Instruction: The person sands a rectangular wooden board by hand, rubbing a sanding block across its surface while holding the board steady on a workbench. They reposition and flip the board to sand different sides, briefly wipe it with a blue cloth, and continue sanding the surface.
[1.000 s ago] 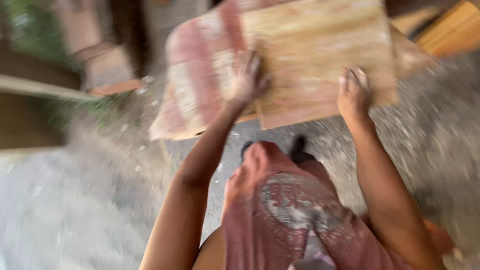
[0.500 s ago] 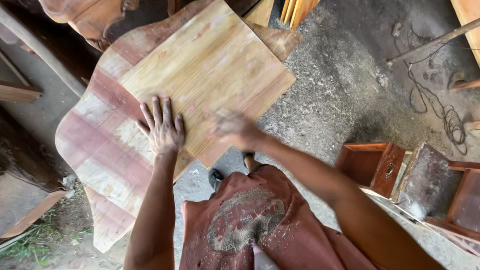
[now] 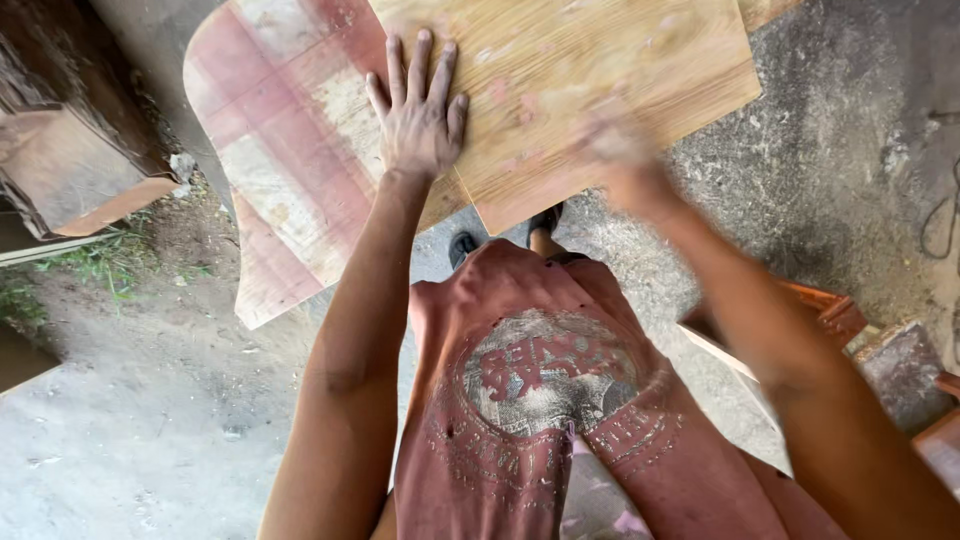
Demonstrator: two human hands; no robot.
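The left hand (image 3: 418,118) is pressed flat, fingers spread, on the pale rectangular wooden board (image 3: 590,80). At 3 o'clock, the right hand (image 3: 622,152) is blurred; its grip cannot be told.

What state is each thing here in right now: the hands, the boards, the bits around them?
Left hand: flat, fingers spread, pressing on the boards.
Right hand: blurred in motion over the pale board's edge; grip unclear.
Pale wooden board: lying flat atop the red-stained panel.
Red-stained panel: flat, worn, patchy.
Wooden box: tilted, at left.
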